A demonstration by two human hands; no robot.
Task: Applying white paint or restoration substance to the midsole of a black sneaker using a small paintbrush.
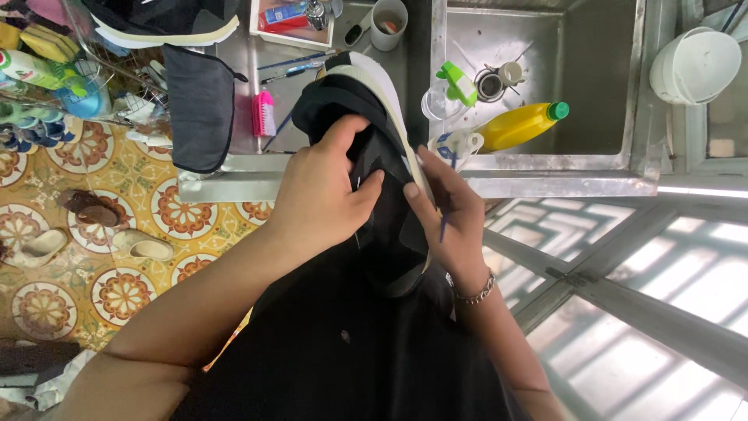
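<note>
Here, both hands grip a black shoe (374,156) with a white sole, held over the edge of a steel sink (545,168). The left hand (319,195) clamps its upper, while the right hand (448,210) steadies the sole side (apparently also pinching a thin blue tool (444,226)). A yellow bottle (518,125) lies in the basin just beside.

Both hands grip a black shoe with a white sole (379,125) over the steel counter (234,183): the left hand (323,191) clasps its upper, the right hand (448,214) pinches a thin blue tool (444,222); a yellow bottle (518,125) lies in the sink (600,62) beside them
</note>
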